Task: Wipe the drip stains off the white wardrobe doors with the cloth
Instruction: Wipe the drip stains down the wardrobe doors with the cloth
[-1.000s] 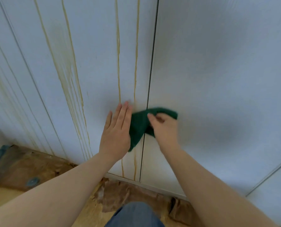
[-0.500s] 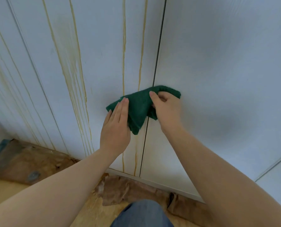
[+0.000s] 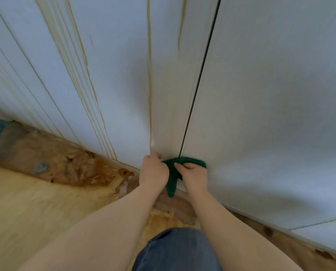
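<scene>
A green cloth [image 3: 172, 180] is pressed against the bottom of the white wardrobe doors [image 3: 261, 94], across the dark gap between two doors. My left hand [image 3: 153, 171] grips the cloth's left side with curled fingers. My right hand [image 3: 194, 173] pinches its top right edge. A corner of the cloth hangs down between my wrists. Brown drip stains [image 3: 149, 75] run down the left door; a shorter streak [image 3: 181, 30] ends higher up near the gap. More streaks [image 3: 85, 75] fan out further left. The right door looks free of streaks.
Crumpled clear plastic sheeting [image 3: 65, 159] with brown puddles lies along the base of the doors on the wooden floor [image 3: 26, 212]. My knee in blue jeans [image 3: 175, 251] is at the bottom. A lower door panel edge [image 3: 319, 223] sits at the right.
Both hands have slid the cloth down the door from mid height to the bottom edge. The streak nearest the gap is gone below its upper part. My left fingers have curled onto the cloth.
</scene>
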